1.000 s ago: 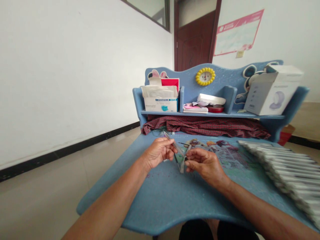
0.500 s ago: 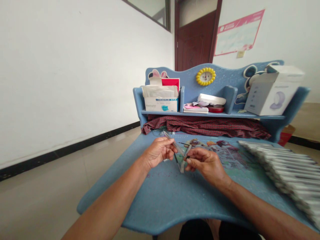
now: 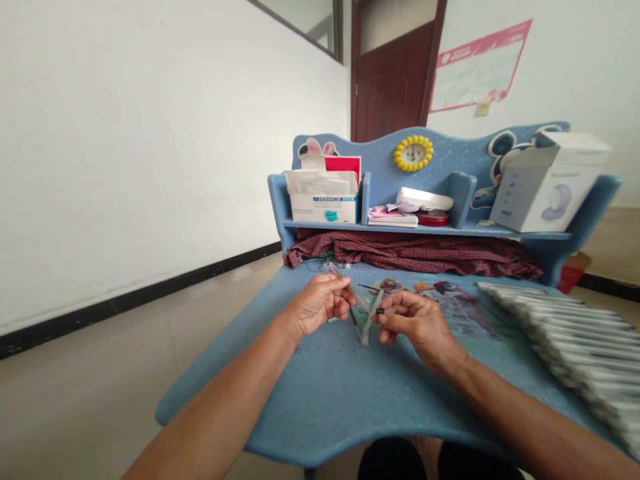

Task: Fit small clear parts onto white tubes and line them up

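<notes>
Both my hands meet over the middle of a blue desk (image 3: 330, 400). My left hand (image 3: 316, 305) is closed round a thin clear pen-like tube (image 3: 345, 283) that slants up to the left. My right hand (image 3: 413, 321) pinches a second clear tube (image 3: 369, 323) that slants down, and a small dark piece shows at its fingertips. The two tubes cross between my hands just above the desk top.
A long overlapping row of white flat packs (image 3: 575, 340) lies along the right of the desk. At the back a checked cloth (image 3: 415, 253) lies under a shelf holding a mask box (image 3: 323, 197), a yellow clock (image 3: 413, 153) and a white carton (image 3: 545, 187). A white wall and floor lie to the left.
My right hand has shifted slightly up and to the right, its fingertips working at the tube's end. The left hand has hardly moved.
</notes>
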A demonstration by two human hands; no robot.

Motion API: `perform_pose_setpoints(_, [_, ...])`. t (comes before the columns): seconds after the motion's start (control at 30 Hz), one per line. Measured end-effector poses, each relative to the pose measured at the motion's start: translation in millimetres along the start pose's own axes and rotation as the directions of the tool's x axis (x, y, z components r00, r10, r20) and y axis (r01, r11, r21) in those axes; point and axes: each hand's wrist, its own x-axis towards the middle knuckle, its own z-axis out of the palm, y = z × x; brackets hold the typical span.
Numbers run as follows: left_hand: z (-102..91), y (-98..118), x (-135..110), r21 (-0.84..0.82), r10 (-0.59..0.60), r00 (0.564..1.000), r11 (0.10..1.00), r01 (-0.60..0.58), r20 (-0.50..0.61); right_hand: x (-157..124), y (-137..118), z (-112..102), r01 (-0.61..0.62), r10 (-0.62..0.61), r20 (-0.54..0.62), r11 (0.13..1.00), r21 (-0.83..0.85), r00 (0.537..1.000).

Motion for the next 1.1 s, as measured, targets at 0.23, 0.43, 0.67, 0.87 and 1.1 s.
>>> perform_pose_setpoints(0.23, [1.8, -3.3, 1.3, 0.01, -0.024, 1.0, 1.0, 0.023, 0.012, -0.9, 0.3, 1.5, -0.015, 0.014, -0.005, 0.999, -0.05, 1.0])
perform_pose_setpoints(0.43, [3.0, -2.4, 1.7, -0.006, -0.012, 1.0, 1.0, 0.012, 0.001, -0.6, 0.8, 2.2, -0.008, 0.007, -0.013, 0.998, -0.069, 1.0])
perform_pose_setpoints(0.67, [4.9, -1.5, 1.3, -0.01, 0.005, 0.999, 1.0, -0.006, -0.043, -0.9, 0.2, 3.4, -0.018, 0.015, -0.033, 0.996, -0.083, 0.999])
perform_pose_setpoints(0.87, [6.3, -4.2, 1.2, -0.004, 0.016, 1.0, 1.0, -0.016, -0.017, -0.3, 1.5, 3.9, 0.009, -0.012, -0.037, 0.996, -0.09, 0.999])
perform_pose_setpoints(1.1, [4.5, -4.5, -0.1, -0.007, 0.044, 0.999, 0.999, -0.044, 0.004, 0.1, 5.6, 2.0, 0.054, -0.062, -0.055, 0.988, -0.147, 0.997])
